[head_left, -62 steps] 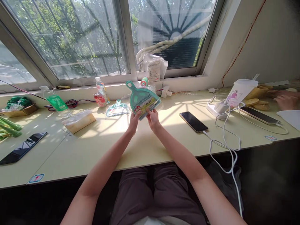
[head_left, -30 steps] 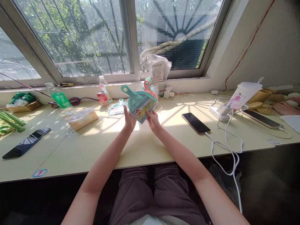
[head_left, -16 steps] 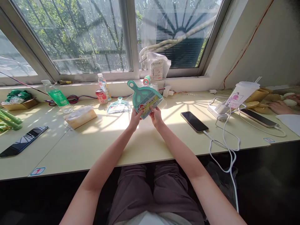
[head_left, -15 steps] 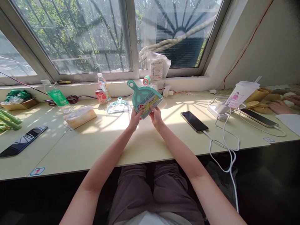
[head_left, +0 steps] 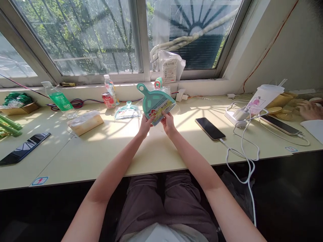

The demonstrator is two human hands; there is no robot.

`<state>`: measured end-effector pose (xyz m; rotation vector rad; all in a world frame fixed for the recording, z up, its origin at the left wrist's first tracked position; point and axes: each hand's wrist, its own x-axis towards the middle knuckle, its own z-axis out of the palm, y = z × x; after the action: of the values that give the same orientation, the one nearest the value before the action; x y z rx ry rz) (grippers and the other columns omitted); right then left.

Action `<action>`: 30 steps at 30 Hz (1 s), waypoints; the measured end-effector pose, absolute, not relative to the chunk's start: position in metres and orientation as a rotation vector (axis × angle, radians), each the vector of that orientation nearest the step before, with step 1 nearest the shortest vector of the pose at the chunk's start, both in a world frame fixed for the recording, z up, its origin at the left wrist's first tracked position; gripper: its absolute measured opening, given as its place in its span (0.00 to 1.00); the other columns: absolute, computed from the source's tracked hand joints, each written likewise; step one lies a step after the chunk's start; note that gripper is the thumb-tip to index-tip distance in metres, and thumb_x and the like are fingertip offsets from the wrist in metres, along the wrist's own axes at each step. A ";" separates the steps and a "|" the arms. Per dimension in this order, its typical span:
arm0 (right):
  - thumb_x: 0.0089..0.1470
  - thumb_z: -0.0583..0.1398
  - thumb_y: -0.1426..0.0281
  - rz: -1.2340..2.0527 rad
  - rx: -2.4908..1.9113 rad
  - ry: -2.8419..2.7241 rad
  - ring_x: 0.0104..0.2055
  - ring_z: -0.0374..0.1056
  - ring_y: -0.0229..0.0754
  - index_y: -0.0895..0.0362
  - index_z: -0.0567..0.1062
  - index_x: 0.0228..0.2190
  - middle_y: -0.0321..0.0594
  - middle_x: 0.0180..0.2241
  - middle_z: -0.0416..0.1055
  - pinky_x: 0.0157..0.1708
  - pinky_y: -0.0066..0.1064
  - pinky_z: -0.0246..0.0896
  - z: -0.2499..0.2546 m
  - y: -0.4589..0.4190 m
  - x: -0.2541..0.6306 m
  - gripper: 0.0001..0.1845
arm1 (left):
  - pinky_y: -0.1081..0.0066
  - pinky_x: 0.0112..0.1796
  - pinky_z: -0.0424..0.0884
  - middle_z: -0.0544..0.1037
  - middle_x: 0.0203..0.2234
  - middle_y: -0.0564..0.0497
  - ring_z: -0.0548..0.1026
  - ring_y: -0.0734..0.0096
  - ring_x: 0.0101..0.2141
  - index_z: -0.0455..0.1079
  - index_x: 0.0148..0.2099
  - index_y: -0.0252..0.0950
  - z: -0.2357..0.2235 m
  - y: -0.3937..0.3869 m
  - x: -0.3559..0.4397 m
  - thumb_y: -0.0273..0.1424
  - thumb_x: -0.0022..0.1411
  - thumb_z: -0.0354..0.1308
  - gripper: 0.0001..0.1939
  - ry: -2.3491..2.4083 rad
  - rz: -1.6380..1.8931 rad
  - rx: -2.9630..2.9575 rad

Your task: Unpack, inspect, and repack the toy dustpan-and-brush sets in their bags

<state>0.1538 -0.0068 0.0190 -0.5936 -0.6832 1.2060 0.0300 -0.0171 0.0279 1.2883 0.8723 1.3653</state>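
Both of my hands hold a small teal dustpan (head_left: pixel 154 99) up over the table, tilted, with its looped handle pointing to the upper left. A printed yellow and white label with a barcode covers part of its front. My left hand (head_left: pixel 146 125) is closed on the lower left edge, thumb on the front. On the lower right edge my right hand (head_left: pixel 167 121) is closed too; its other fingers are hidden behind. A second teal dustpan (head_left: pixel 128 108), smaller in view and in clear wrapping, lies on the table to the left.
On the left are a tissue pack (head_left: pixel 85 123), a green-labelled bottle (head_left: pixel 60 101) and a dark phone (head_left: pixel 24 148). A can (head_left: pixel 108 100) stands at the back. To the right lie a charging phone (head_left: pixel 210 128), white cables (head_left: pixel 243 157) and a cup (head_left: pixel 262 97). Another person's hand (head_left: pixel 311 110) is at far right.
The view has shifted slightly. My hands keep the same grip on the dustpan. The other person's hand at far right has moved a little.
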 end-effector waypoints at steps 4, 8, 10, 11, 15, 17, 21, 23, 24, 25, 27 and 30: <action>0.51 0.62 0.69 1.210 -0.597 -0.683 0.40 0.75 0.42 0.54 0.72 0.39 0.37 0.37 0.78 0.42 0.37 0.76 0.017 -0.004 0.154 0.10 | 0.62 0.37 0.76 0.77 0.50 0.41 0.77 0.56 0.46 0.62 0.49 0.38 0.025 -0.015 0.030 0.40 0.53 0.65 0.25 0.886 1.374 1.293; 0.54 0.60 0.71 1.232 -0.684 -0.694 0.37 0.76 0.41 0.55 0.71 0.38 0.37 0.35 0.78 0.42 0.37 0.76 0.019 -0.001 0.157 0.07 | 0.63 0.36 0.76 0.78 0.47 0.42 0.77 0.57 0.45 0.64 0.48 0.36 0.021 -0.011 0.028 0.40 0.53 0.64 0.24 0.928 1.358 1.290; 0.56 0.61 0.68 1.245 -0.828 -0.744 0.34 0.76 0.42 0.55 0.71 0.36 0.38 0.32 0.78 0.40 0.39 0.76 0.023 0.002 0.165 0.06 | 0.64 0.36 0.77 0.78 0.47 0.42 0.77 0.59 0.43 0.65 0.49 0.36 0.021 -0.008 0.025 0.39 0.53 0.64 0.23 0.937 1.332 1.283; 0.56 0.62 0.66 1.247 -0.921 -0.793 0.32 0.76 0.43 0.55 0.72 0.36 0.39 0.31 0.77 0.38 0.41 0.76 0.024 0.004 0.171 0.06 | 0.64 0.35 0.77 0.78 0.46 0.43 0.77 0.59 0.42 0.65 0.49 0.35 0.022 -0.007 0.023 0.38 0.52 0.64 0.23 0.936 1.320 1.279; 0.55 0.64 0.56 1.119 -1.228 -1.064 0.27 0.76 0.47 0.56 0.73 0.30 0.41 0.23 0.76 0.35 0.42 0.73 0.025 0.008 0.195 0.15 | 0.63 0.32 0.77 0.78 0.44 0.43 0.80 0.62 0.34 0.63 0.51 0.36 0.030 0.000 0.008 0.35 0.52 0.65 0.26 0.893 1.256 1.272; 0.56 0.64 0.56 0.863 -1.290 -1.144 0.31 0.77 0.48 0.55 0.74 0.29 0.39 0.20 0.74 0.39 0.41 0.72 0.022 0.008 0.203 0.15 | 0.63 0.30 0.77 0.78 0.43 0.45 0.80 0.64 0.30 0.61 0.53 0.38 0.033 0.005 -0.003 0.34 0.52 0.65 0.28 0.885 1.239 1.256; 0.58 0.60 0.72 0.300 -1.278 -1.364 0.53 0.71 0.51 0.53 0.77 0.42 0.44 0.39 0.80 0.50 0.43 0.68 0.014 0.003 0.209 0.10 | 0.71 0.21 0.72 0.77 0.34 0.51 0.76 0.71 0.22 0.59 0.53 0.39 0.031 0.020 -0.030 0.30 0.52 0.62 0.27 0.948 1.277 1.179; 0.55 0.59 0.79 0.170 -1.237 -1.597 0.64 0.61 0.51 0.50 0.75 0.50 0.42 0.56 0.72 0.54 0.46 0.65 0.013 0.000 0.208 0.23 | 0.74 0.17 0.67 0.76 0.29 0.52 0.74 0.72 0.20 0.59 0.52 0.37 0.028 0.026 -0.041 0.28 0.52 0.60 0.25 0.953 1.267 1.145; 0.53 0.59 0.81 0.136 -1.211 -1.709 0.67 0.55 0.51 0.49 0.73 0.53 0.39 0.61 0.66 0.57 0.47 0.63 0.013 0.000 0.207 0.28 | 0.75 0.16 0.64 0.76 0.28 0.52 0.74 0.72 0.19 0.60 0.52 0.36 0.027 0.028 -0.045 0.27 0.52 0.59 0.24 0.944 1.250 1.133; 0.51 0.59 0.82 0.117 -1.183 -1.792 0.69 0.51 0.50 0.48 0.72 0.55 0.38 0.64 0.63 0.59 0.49 0.60 0.013 0.000 0.206 0.31 | 0.75 0.15 0.62 0.76 0.27 0.51 0.74 0.71 0.18 0.60 0.51 0.34 0.026 0.029 -0.048 0.26 0.52 0.58 0.23 0.932 1.225 1.125; 0.52 0.61 0.81 0.121 -1.129 -1.847 0.68 0.53 0.50 0.46 0.73 0.54 0.36 0.63 0.64 0.62 0.50 0.55 0.012 0.003 0.205 0.29 | 0.75 0.14 0.61 0.76 0.26 0.50 0.74 0.71 0.18 0.62 0.49 0.32 0.024 0.029 -0.050 0.25 0.52 0.57 0.20 0.923 1.181 1.108; 0.60 0.58 0.73 0.189 -1.089 -1.746 0.59 0.66 0.48 0.46 0.79 0.44 0.37 0.52 0.76 0.60 0.48 0.56 0.009 0.009 0.205 0.15 | 0.75 0.14 0.60 0.76 0.25 0.48 0.74 0.71 0.17 0.64 0.44 0.31 0.024 0.028 -0.049 0.25 0.53 0.56 0.14 0.938 1.116 1.099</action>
<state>0.2054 0.0093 0.0085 -1.0895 -1.7457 0.1891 -0.0491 0.0279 0.0240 1.0993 0.9380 1.1159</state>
